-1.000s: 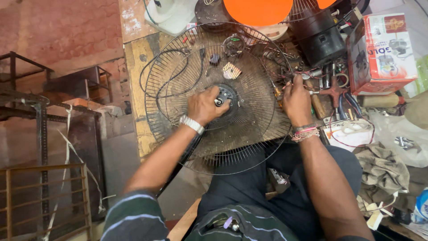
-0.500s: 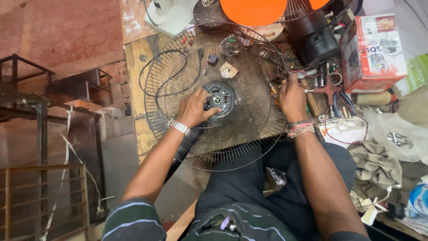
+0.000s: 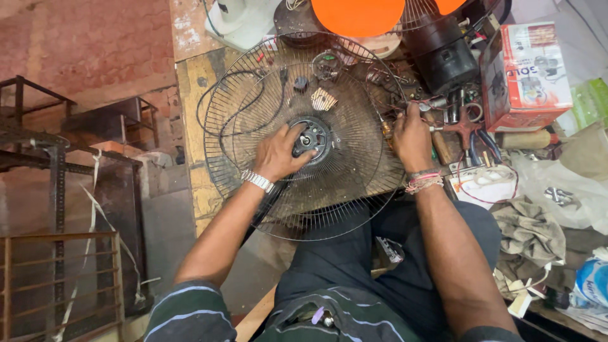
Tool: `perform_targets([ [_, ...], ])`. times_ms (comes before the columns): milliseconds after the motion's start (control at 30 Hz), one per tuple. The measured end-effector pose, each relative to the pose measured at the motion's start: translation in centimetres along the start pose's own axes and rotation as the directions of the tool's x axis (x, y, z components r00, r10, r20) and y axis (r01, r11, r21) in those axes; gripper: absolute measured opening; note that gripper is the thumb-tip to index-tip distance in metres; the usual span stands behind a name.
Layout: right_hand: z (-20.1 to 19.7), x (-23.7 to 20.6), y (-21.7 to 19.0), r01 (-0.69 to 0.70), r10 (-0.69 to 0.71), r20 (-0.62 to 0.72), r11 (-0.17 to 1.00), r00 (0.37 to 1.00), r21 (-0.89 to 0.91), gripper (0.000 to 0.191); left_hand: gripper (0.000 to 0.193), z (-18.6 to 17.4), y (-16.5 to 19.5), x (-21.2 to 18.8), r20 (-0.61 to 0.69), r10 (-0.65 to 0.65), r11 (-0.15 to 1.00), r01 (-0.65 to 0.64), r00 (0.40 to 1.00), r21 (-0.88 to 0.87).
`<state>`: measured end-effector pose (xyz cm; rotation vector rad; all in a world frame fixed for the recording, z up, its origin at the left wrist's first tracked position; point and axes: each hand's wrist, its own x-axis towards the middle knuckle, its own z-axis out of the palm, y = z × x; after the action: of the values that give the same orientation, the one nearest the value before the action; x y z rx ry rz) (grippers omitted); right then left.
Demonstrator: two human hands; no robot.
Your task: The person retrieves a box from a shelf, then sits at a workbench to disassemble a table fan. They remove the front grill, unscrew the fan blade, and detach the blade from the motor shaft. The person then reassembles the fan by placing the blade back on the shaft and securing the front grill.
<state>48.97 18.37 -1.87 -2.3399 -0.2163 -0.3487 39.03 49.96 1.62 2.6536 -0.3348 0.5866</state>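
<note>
A round, dusty wire fan guard point(image 3: 304, 136) overhangs the worktop's point(image 3: 193, 82) near edge. The left hand point(image 3: 278, 154) grips its black centre hub point(image 3: 310, 137), fingers turned further round than before; the right hand point(image 3: 411, 136) clasps the rim.

The wire fan guard point(image 3: 304, 136) was dark and rusty brown, its hub point(image 3: 310, 138) black. An orange disc point(image 3: 358, 14) lay above it, beside a red and white box point(image 3: 524, 73). The sleeves point(image 3: 190, 313) were dark with pale stripes, the wristband point(image 3: 257, 181) silver, and the wrist threads point(image 3: 423, 180) red and pink.
</note>
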Motion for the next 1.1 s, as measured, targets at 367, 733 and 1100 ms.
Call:
perform_targets([
  [367, -0.3, -0.2, -0.5, -0.041, 0.041, 0.008, 0.999, 0.999, -0.004, 0.014, 0.057, 1.4, 0.8, 0.0, -0.159, -0.004, 0.998, 0.014, 0.987, 0.064],
  [733, -0.2, -0.2, -0.3, -0.051, 0.051, 0.010, 0.999, 0.999, 0.013, 0.016, 0.075, 0.3, -1.4, -1.6, -0.066, 0.065, 0.982, -0.075, 0.996, -0.173],
  [1100, -0.3, -0.4, -0.6, -0.047, 0.047, 0.012, 0.999, 0.999, -0.017, 0.014, 0.069, 2.3, 0.7, 0.9, 0.059, -0.169, 0.985, 0.166, 0.984, 0.055],
])
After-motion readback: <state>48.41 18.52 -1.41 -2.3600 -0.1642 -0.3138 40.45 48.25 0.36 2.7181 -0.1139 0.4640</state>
